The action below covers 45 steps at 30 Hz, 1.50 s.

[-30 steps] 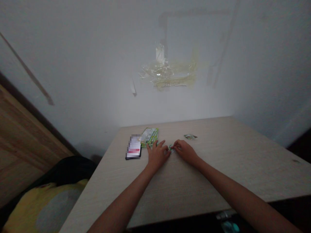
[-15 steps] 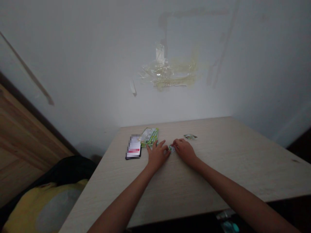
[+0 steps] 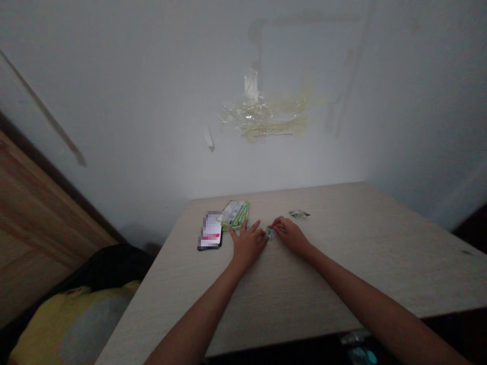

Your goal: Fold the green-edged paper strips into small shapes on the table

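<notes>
On the table, a small green-and-white printed piece, perhaps paper or a sticker, lies between my two hands. The thumb and forefinger of my left hand are pinched at its left edge, while the other fingers spread over the table. My right hand has its fingertips closed at the upper right edge of the same piece. Just beyond my left fingers is a stack of green-and-white printed sheets or packets. Farther back, right of my right hand, a small curled printed piece rests apart.
A phone with a lit screen lies left of the stack. The pale wooden table meets a wall marked with old tape. At lower left is a yellow-and-grey plush thing; a turquoise-capped object shows below the table's front edge.
My right fingertips have drawn slightly back to the right, and more of the small printed piece shows between the hands. My left hand stays almost in place. The view has shifted a little.
</notes>
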Available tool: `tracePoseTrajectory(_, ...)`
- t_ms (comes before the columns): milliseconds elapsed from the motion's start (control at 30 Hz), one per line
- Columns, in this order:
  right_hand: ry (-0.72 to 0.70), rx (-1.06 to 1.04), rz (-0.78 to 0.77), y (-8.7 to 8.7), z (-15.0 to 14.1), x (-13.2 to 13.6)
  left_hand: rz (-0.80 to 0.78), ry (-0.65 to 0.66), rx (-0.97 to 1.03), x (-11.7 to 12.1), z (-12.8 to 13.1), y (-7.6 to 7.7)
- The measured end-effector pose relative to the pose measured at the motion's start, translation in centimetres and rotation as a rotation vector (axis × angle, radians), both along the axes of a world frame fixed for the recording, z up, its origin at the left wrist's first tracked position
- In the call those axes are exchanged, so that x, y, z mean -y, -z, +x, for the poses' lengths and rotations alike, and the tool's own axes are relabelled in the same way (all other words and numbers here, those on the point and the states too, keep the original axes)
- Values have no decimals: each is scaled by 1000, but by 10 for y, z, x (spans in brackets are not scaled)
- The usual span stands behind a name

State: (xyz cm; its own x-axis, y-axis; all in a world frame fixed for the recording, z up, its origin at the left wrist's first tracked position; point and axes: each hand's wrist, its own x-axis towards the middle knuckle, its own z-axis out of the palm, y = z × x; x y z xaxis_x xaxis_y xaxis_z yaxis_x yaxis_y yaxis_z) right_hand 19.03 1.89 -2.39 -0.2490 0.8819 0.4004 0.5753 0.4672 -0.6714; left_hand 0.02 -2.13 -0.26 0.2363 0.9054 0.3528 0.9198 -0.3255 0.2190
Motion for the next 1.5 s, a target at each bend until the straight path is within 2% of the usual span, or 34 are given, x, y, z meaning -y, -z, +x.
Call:
tracePoseTrajectory(133,-31,-66,-20,1,0,3,-18,-2,12,-1,0,0)
tracePoseTrajectory(333,-37,5,69,-1,0,6,-10,-19,29,-2,1,2)
tracePoseTrajectory(700,-67,107,84,-4,1,8,-6,-26,21,0,2,2)
tracePoseTrajectory(1033,-143,184,95,-10,-4,13,80,-54,0,-6,-3,4)
tracePoseTrajectory(1300,-189,154,98,-15,-4,17,80,-49,-1,-10,-5,1)
tracePoseTrajectory(1500,-167,101,173,-16,-6,20,70,-70,10,-10,-5,2)
